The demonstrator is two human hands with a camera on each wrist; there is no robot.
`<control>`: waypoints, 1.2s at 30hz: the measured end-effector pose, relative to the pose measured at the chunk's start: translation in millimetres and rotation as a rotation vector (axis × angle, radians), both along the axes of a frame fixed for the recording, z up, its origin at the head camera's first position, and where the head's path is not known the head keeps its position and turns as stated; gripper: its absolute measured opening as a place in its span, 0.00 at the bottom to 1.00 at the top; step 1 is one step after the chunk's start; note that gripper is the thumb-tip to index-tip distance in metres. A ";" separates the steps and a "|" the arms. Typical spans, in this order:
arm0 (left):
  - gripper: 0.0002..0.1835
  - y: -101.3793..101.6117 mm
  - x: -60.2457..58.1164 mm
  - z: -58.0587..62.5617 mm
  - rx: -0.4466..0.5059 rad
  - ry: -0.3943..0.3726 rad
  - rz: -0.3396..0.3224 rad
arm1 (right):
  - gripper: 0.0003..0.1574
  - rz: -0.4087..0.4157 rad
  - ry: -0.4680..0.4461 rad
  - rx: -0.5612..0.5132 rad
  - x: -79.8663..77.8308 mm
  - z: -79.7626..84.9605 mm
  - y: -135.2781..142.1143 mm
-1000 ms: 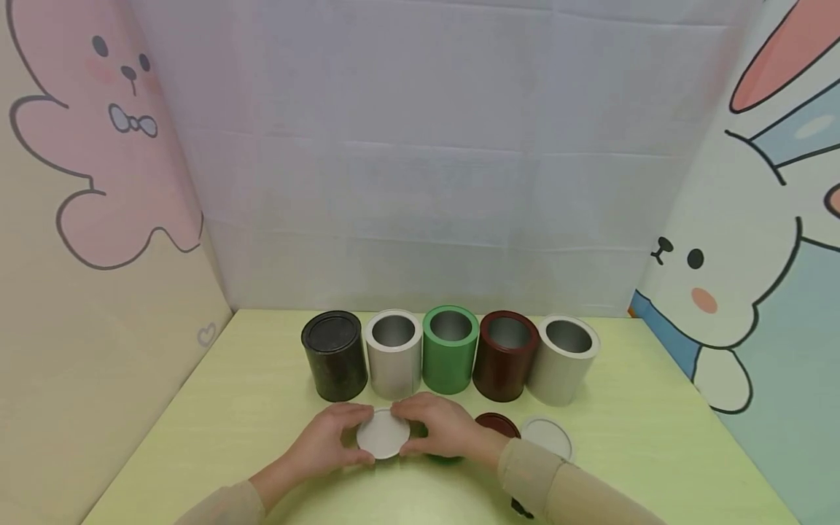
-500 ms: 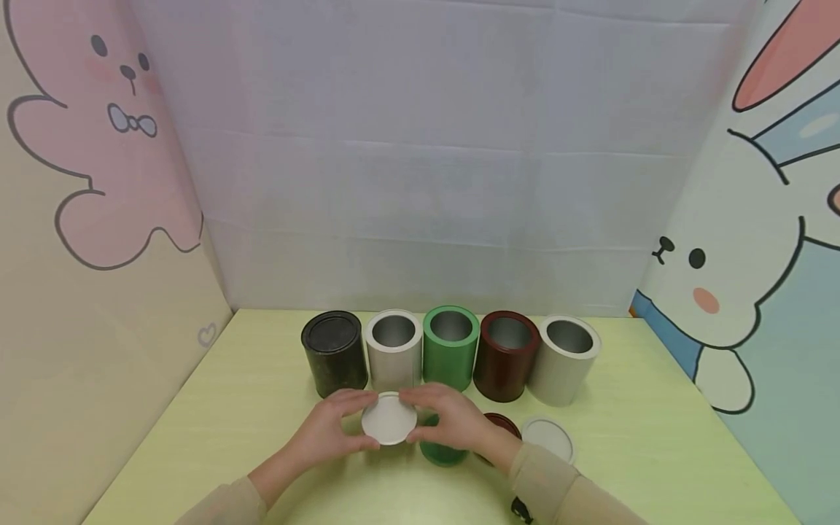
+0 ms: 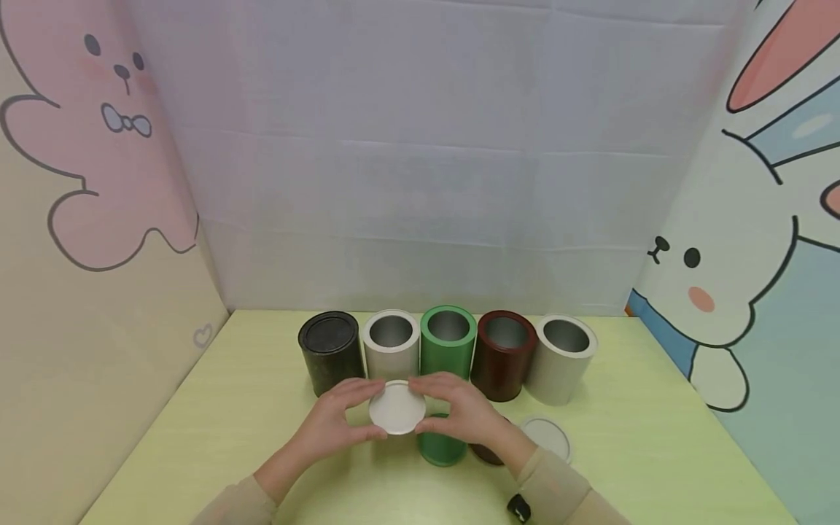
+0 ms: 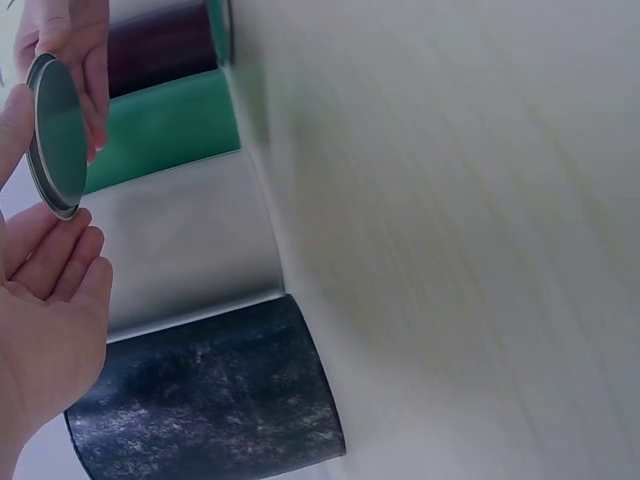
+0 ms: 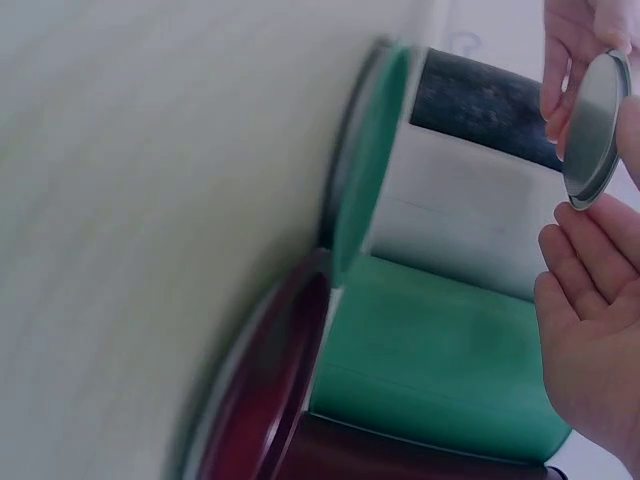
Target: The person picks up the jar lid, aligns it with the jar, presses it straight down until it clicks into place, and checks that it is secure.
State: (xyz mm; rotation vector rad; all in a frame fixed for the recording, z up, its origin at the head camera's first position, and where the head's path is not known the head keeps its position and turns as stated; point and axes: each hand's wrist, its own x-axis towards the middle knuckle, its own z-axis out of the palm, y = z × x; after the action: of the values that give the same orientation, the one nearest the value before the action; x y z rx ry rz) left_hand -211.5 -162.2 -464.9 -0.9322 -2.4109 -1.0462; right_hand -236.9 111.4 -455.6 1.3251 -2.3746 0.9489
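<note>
A round white lid (image 3: 397, 408) is held up between both hands, its flat face turned to the head camera. My left hand (image 3: 335, 419) pinches its left rim with thumb and fingertips; my right hand (image 3: 466, 410) does the same at the right rim. In both wrist views the lid (image 4: 60, 140) is clear of the table, and its underside looks metallic. Just behind the hands stands an open white can (image 3: 391, 357), partly covered by the lid and fingers. A green lid (image 3: 442, 446) lies below my right hand, with a dark red lid (image 3: 487, 453) half hidden by the wrist.
A black can (image 3: 331, 357) with its top covered begins the row on the left. Right of the white can stand open green (image 3: 448, 357), dark red (image 3: 504, 368) and white cans (image 3: 560, 372). Another white lid (image 3: 547, 436) and a small black object (image 3: 518, 508) lie at front right.
Both hands have raised the white lid and moved it forward and slightly right, toward the row of cans. The green lid has come into view beneath it.
</note>
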 end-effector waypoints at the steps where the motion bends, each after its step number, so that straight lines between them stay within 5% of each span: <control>1: 0.38 0.8 0.0 1.3 0.009 -0.003 -0.003 | 0.41 0.001 0.003 -0.008 -0.3 1.1 0.7; 15: 0.39 13.4 -1.8 15.3 0.107 0.050 -0.002 | 0.42 0.014 0.014 -0.050 -0.8 20.2 9.7; 22: 0.40 15.0 -10.0 25.2 0.114 0.101 -0.036 | 0.44 -0.009 0.056 -0.028 -6.1 30.4 11.9; 36: 0.39 10.5 -31.4 51.1 0.082 0.149 0.018 | 0.44 -0.031 0.070 -0.037 -29.1 56.2 4.0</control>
State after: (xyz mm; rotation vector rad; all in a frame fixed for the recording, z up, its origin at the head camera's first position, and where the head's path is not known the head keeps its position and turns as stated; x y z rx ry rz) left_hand -242.8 -151.7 -413.8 -0.9251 -2.2344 -1.0230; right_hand -265.9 115.4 -399.3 1.2824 -2.3073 0.9174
